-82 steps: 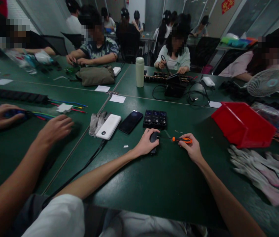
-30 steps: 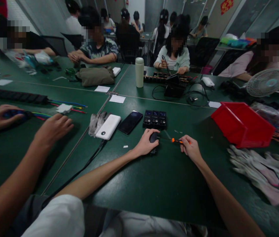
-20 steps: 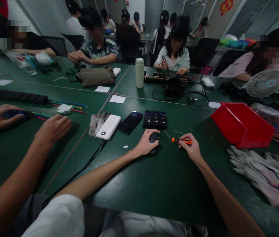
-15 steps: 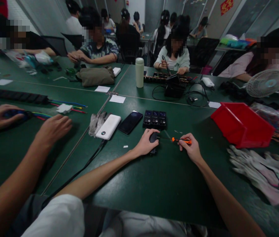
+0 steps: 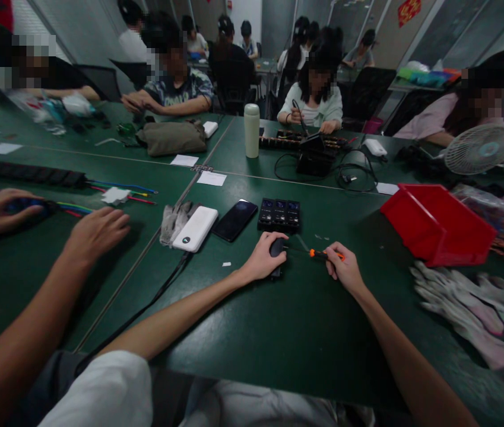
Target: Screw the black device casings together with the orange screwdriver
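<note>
My left hand [image 5: 266, 256] is closed around a small black plug-like part [image 5: 277, 248], holding it on the green table; the fingers hide much of it. In my right hand [image 5: 342, 265] is a screwdriver [image 5: 318, 253] with an orange and black handle, gripped between thumb and fingers. Its thin shaft points left, toward the black part; whether the tip touches cannot be made out. Just beyond my left hand sits a black block of three modules [image 5: 279, 214]. A black phone [image 5: 235, 220] and a white power bank [image 5: 196, 229] with a cable lie to the left.
A red bin [image 5: 438, 225] and grey gloves [image 5: 460, 308] are on the right. A pale green bottle [image 5: 252, 131] stands upright farther back. At the left, a co-worker's hands [image 5: 98, 231] rest near coloured wires [image 5: 73, 207]. Other people sit across the table.
The fingers of my right hand have shifted on the screwdriver handle, now wrapping it more fully. My left hand and the black part look the same.
</note>
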`<state>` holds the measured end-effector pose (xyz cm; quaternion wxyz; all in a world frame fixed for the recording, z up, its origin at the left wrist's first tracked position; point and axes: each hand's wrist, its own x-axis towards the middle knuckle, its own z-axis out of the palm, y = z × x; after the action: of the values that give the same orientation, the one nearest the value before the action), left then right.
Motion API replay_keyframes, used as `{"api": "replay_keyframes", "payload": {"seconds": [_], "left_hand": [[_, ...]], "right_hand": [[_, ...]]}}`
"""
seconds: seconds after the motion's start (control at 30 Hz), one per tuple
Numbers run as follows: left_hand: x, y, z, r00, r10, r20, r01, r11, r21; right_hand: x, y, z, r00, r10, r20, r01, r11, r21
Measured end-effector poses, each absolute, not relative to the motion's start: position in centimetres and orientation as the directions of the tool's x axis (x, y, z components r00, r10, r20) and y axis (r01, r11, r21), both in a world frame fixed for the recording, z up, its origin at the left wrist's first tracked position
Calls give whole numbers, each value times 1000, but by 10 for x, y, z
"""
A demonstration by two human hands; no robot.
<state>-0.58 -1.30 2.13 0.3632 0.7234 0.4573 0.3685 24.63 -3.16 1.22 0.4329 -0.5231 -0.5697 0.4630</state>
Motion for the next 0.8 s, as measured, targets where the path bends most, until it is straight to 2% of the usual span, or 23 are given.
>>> {"api": "replay_keyframes", "payload": {"seconds": [0.13, 0.33, 0.8], "left_hand": [[-6, -13, 21, 304, 931, 200, 400, -315, 861], [-6, -13, 22, 305, 932, 195, 402, -312, 861], [-6, -13, 21, 309, 931, 195, 414, -316, 854]], "right_hand": [[248, -30, 12, -92, 992, 80, 165, 95, -982], [248, -30, 14, -77, 990, 120, 269, 137, -953], [245, -33, 17, -73, 997, 9, 206, 24, -978]]}}
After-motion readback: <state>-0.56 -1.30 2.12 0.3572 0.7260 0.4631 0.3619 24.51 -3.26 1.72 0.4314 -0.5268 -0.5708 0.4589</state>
